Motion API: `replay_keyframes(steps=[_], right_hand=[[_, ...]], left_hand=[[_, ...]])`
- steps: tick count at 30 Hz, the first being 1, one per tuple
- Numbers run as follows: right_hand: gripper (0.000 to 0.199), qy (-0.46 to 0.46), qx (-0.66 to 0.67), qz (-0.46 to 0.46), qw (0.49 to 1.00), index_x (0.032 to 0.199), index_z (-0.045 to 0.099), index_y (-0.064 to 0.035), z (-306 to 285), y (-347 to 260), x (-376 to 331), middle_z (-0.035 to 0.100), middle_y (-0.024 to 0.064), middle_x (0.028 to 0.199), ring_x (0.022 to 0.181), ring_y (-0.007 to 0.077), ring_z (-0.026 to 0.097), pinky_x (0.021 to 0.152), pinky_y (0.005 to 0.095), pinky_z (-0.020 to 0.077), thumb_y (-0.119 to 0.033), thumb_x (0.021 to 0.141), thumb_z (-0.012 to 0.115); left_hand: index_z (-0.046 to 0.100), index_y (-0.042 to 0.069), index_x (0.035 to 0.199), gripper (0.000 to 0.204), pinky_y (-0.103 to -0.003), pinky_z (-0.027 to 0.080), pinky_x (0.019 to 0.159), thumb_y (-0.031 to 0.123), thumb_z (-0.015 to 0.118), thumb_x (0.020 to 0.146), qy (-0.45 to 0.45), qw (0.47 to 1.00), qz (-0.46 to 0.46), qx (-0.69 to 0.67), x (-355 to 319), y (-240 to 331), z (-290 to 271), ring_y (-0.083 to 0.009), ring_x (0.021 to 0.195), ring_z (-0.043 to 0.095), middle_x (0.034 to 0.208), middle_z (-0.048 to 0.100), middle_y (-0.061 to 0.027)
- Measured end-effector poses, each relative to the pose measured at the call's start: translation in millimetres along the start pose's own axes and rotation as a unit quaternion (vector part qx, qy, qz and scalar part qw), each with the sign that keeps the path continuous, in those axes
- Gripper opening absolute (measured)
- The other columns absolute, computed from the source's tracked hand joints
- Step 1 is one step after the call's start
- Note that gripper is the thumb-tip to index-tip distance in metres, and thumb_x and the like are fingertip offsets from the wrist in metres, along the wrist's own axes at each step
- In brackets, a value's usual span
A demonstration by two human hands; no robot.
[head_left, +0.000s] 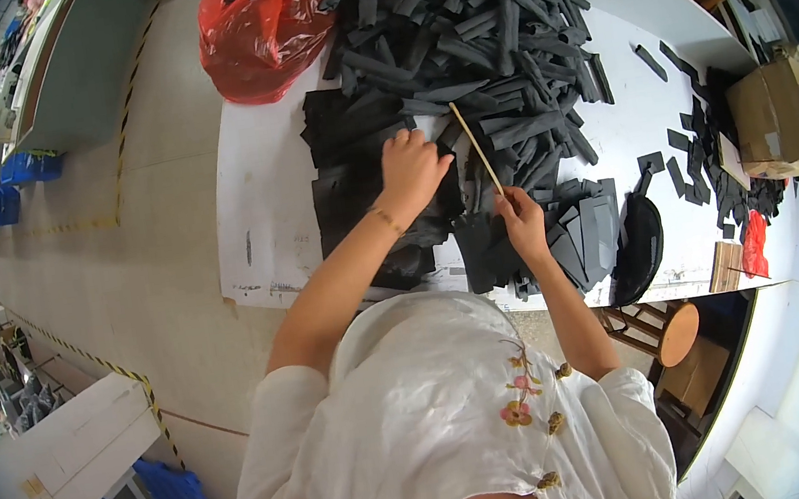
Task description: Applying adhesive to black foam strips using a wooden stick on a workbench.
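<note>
Left hand [409,169]: pressed flat on black foam sheets [352,195], mid-tabletop [264,217]. Right hand [522,218]: pinched around thin wooden stick [477,148]. Advisable: keep sheet pinned, stick angled low.

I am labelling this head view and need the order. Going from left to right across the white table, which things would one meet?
Red plastic bag → left hand on black sheets → thin wooden stick held by the right hand → black oval piece at the near edge → cardboard box.
</note>
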State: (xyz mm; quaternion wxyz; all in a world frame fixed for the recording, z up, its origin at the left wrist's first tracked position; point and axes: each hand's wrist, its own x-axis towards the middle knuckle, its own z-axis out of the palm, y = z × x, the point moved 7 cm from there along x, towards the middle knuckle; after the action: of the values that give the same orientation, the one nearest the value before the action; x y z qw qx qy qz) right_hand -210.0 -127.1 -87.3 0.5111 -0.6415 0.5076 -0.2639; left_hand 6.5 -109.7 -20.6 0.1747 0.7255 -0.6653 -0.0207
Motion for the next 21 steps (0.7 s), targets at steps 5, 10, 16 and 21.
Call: replay_keyframes(steps=[5, 10, 16, 21], right_hand=[[0.026, 0.021, 0.025, 0.010, 0.999, 0.104, 0.060, 0.0059, -21, -7, -9, 0.062, 0.0047, 0.074, 0.068, 0.0085, 0.052, 0.065, 0.0237, 0.0444, -0.017, 0.092, 0.061], [0.026, 0.030, -0.002, 0.009, 0.999, 0.105, 0.061, 0.0052, -46, -4, -15, 0.060, 0.0038, 0.072, 0.066, 0.0089, 0.051, 0.062, 0.0246, 0.0441, -0.017, 0.093, 0.060], [0.016, 0.069, -0.022, -0.086, 0.994, 0.105, 0.064, 0.0021, -138, -44, 3, 0.060, 0.0025, 0.080, 0.074, 0.0076, 0.052, 0.066, 0.0221, 0.0428, -0.005, 0.091, 0.061], [0.018, 0.062, -0.162, -0.160, 0.972, 0.100, 0.069, -0.0001, -206, -143, 5, 0.059, 0.0052, 0.075, 0.066, 0.0112, 0.053, 0.059, 0.0237, 0.0408, 0.003, 0.082, 0.066]], left_hand=[[0.074, 0.008, 0.073, 0.027, -0.039, 0.039, 0.079, 0.035, 0.072, 0.074, -0.113, 0.988, 0.016, 0.100, 29, 17, 80, -0.0247, 0.093, 0.054, 0.087, 0.065, -0.0075], [0.073, 0.009, 0.073, 0.016, -0.040, 0.044, 0.078, 0.023, 0.076, 0.066, -0.046, 0.996, -0.046, 0.068, 40, 13, 100, -0.0266, 0.097, 0.056, 0.084, 0.063, -0.0065], [0.068, 0.001, 0.073, 0.016, -0.032, 0.048, 0.068, 0.014, 0.077, 0.070, -0.084, 0.882, -0.144, -0.441, 53, 30, 42, -0.0185, 0.074, 0.059, 0.081, 0.060, -0.0056], [0.066, -0.001, 0.074, 0.016, -0.023, 0.045, 0.067, 0.008, 0.078, 0.071, -0.112, 0.814, -0.134, -0.554, 53, 35, -22, -0.0086, 0.071, 0.055, 0.079, 0.056, -0.0002]])
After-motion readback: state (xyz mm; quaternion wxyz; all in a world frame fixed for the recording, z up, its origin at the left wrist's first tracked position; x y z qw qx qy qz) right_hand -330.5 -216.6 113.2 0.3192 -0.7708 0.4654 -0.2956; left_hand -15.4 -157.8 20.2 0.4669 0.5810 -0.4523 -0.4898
